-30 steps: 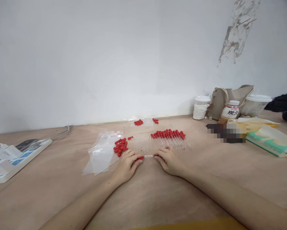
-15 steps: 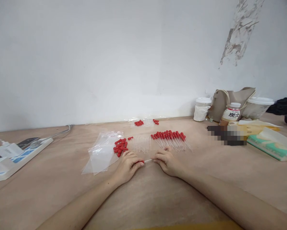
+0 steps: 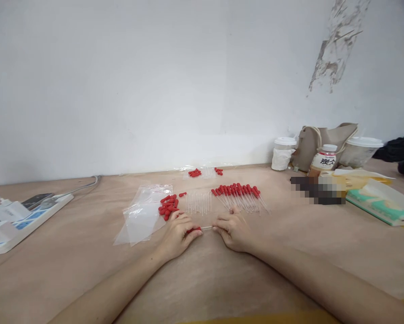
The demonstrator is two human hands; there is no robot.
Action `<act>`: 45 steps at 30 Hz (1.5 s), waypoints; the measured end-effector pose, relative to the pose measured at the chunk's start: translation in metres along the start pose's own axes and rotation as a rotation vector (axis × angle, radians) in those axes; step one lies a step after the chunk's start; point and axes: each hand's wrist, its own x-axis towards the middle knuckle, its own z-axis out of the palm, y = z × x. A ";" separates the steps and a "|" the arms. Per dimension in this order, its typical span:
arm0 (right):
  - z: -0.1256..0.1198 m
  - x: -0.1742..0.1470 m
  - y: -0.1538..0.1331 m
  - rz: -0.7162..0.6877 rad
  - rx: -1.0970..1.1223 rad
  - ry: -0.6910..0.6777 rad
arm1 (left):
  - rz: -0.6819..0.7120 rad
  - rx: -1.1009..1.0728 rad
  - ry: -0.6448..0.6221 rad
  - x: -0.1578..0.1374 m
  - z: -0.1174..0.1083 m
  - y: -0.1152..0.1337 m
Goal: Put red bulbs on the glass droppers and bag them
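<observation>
Between thumb and fingers, my left hand [image 3: 179, 234] pinches a red rubber dropper bulb [image 3: 195, 229]. My right hand [image 3: 233, 229] is closed on the far end of a thin clear dropper tube [image 3: 206, 228], which meets the bulb in a level line. Just beyond my left hand lies a pile of loose red bulbs [image 3: 168, 207]. A row of bare clear tubes [image 3: 198, 202] lies past the gap between my hands. Behind my right hand are several droppers [image 3: 237, 191] with red bulbs fitted on their tubes.
Clear zip bags [image 3: 142, 218] lie flat left of the bulbs. More red bulbs [image 3: 194, 173] and tubes lie in clear plastic near the wall. A power strip [image 3: 29, 227] is at the left. Lidded cups, a bottle [image 3: 323, 159], a bag and a tissue pack [image 3: 379, 207] stand or lie at right.
Both hands keep their grip on the dropper. The bulb and tube sit almost the same, with only a slight shift of the fingers and the view.
</observation>
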 end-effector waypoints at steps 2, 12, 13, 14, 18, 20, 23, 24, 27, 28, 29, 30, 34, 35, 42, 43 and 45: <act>0.000 0.001 -0.002 -0.003 0.036 -0.014 | 0.019 0.000 -0.010 -0.001 0.000 0.001; 0.001 0.005 -0.011 0.101 0.114 -0.081 | 0.092 0.040 -0.041 0.002 -0.003 0.008; 0.001 0.005 -0.012 0.106 0.115 -0.085 | 0.099 0.048 -0.049 0.003 -0.004 0.009; 0.002 0.005 -0.012 0.111 0.115 -0.089 | 0.106 0.056 -0.056 0.003 -0.004 0.009; 0.003 0.005 -0.014 0.133 0.120 -0.115 | 0.142 0.083 -0.045 0.003 -0.004 0.008; 0.004 0.005 -0.014 0.145 0.125 -0.127 | 0.158 0.104 -0.041 0.004 -0.004 0.007; 0.002 0.006 -0.014 0.146 0.131 -0.139 | 0.167 0.140 -0.056 0.005 -0.004 0.003; 0.000 0.007 -0.014 0.137 0.120 -0.138 | 0.163 0.148 -0.055 0.005 -0.003 0.000; -0.012 0.007 -0.015 0.067 0.030 -0.132 | 0.149 0.133 -0.007 0.004 -0.001 -0.008; -0.016 0.007 -0.015 0.041 -0.010 -0.137 | 0.141 0.119 0.021 0.003 -0.001 -0.010; -0.021 0.006 -0.014 0.024 -0.047 -0.146 | 0.122 0.104 0.049 0.002 0.000 -0.013; -0.026 0.006 -0.012 0.030 -0.080 -0.150 | 0.088 0.088 0.080 0.001 0.000 -0.014; -0.040 0.016 0.011 0.364 -0.102 -0.086 | -0.112 0.025 0.146 -0.002 0.000 -0.016; -0.041 0.021 0.019 0.485 -0.083 -0.076 | -0.130 0.016 0.133 -0.002 0.000 -0.015; -0.011 0.055 0.046 0.764 -0.213 -0.064 | -0.070 0.062 0.097 -0.001 0.002 -0.012; -0.006 0.057 0.046 0.775 -0.232 -0.068 | -0.068 0.061 0.110 -0.002 0.002 -0.012; 0.003 0.059 0.044 0.791 -0.275 -0.080 | -0.063 0.047 0.110 -0.002 0.001 -0.012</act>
